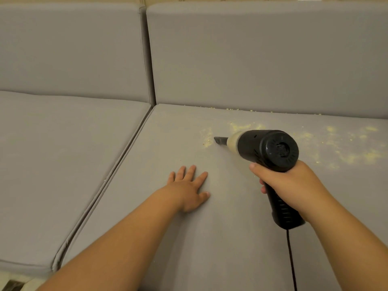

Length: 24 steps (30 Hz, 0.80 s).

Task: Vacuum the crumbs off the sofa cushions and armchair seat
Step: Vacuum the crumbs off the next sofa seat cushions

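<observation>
Gripping the handheld vacuum (266, 150), the right hand (294, 183) should sweep its nozzle (220, 140) slowly through the crumbs (207, 137) beside it; left hand (189, 187) lies flat, empty, bracing the cushion (210, 238).

Left hand (190, 191) flat, fingers spread; right hand (294, 183) curled in grip.

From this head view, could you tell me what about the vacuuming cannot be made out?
- Armchair: outside the head view altogether.
- Handheld vacuum: its trigger is covered by the right hand gripping the handle.
- Cord: cut off by the bottom edge.
- Crumbs on the right seat cushion: the right edge cuts the patch; along the back seam they are too small to judge.
- Left hand: rests flat, hiding the fabric beneath.
</observation>
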Tool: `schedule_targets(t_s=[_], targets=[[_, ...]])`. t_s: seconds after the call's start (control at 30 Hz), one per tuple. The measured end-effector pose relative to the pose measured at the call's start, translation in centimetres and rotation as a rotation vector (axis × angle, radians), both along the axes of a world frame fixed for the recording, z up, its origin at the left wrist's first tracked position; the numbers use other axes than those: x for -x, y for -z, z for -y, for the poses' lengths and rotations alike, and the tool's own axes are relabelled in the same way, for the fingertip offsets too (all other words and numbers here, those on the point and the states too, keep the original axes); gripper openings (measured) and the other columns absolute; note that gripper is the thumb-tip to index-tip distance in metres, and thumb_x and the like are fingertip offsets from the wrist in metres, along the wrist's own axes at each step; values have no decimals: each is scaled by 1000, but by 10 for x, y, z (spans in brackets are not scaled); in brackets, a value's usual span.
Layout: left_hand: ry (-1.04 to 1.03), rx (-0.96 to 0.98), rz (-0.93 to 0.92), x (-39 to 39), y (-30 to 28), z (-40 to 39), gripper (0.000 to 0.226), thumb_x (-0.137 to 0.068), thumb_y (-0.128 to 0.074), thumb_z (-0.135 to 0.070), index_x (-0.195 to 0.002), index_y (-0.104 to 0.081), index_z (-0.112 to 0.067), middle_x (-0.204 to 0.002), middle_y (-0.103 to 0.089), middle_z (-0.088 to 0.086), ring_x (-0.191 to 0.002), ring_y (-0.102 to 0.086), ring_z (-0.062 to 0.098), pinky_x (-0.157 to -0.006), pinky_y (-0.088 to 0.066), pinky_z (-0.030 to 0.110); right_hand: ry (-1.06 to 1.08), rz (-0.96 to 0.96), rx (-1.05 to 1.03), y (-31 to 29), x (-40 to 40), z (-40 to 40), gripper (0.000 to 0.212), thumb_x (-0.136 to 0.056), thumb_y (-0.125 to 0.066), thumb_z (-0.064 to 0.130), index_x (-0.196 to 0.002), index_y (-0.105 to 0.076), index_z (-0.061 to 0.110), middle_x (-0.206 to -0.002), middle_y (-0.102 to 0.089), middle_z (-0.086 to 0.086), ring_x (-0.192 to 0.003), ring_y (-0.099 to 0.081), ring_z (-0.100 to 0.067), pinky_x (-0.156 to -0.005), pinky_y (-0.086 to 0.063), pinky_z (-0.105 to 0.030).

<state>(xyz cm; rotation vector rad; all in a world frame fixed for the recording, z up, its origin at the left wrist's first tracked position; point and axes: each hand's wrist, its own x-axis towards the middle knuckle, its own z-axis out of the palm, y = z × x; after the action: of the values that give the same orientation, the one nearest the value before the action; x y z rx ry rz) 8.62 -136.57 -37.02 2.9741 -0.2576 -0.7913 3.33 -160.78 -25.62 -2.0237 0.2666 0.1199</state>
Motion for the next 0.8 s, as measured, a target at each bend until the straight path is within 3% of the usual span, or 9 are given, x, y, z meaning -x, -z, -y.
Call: schedule_targets(t_s=[0.2, 0.33, 0.47, 0.8], targets=[[20, 11, 36, 2, -2, -9, 69, -105, -24, -66, -162, 7, -47, -172, 19, -4, -158, 18, 25, -127, 9, 51, 30, 25, -166, 17, -40, -26, 27, -88, -83, 37, -100, -74, 15, -95, -78, -17, -69, -74, -17, -72, -60, -35], [-10, -8, 37, 4, -1, -20, 68, -104, -24, -66, -162, 9, -48, -172, 21, -4, -158, 18, 26, -127, 8, 53, 19, 5, -221, 23, -48, -26, 33, -90, -81, 37, -108, -72, 10, -91, -75, -14, -71, -72, -18, -69, -59, -33], [-16, 8, 37, 6, -2, -23, 67, -105, -24, -64, -162, 8, -48, -172, 20, -5, -158, 18, 24, -127, 8, 50, 16, 7, -226, 24, -46, -22, 32, -91, -80, 37, -107, -72, 11, -89, -75, -11, -74, -73, -19, -73, -60, -37], [-3, -2, 35, 8, -7, -23, 68, -105, -23, -65, -163, 7, -45, -172, 18, -3, -159, 17, 24, -127, 8, 52, -18, 44, -124, 27, -41, -34, 24, -89, -81, 37, -95, -73, 15, -84, -76, -9, -66, -71, -11, -67, -57, -31]])
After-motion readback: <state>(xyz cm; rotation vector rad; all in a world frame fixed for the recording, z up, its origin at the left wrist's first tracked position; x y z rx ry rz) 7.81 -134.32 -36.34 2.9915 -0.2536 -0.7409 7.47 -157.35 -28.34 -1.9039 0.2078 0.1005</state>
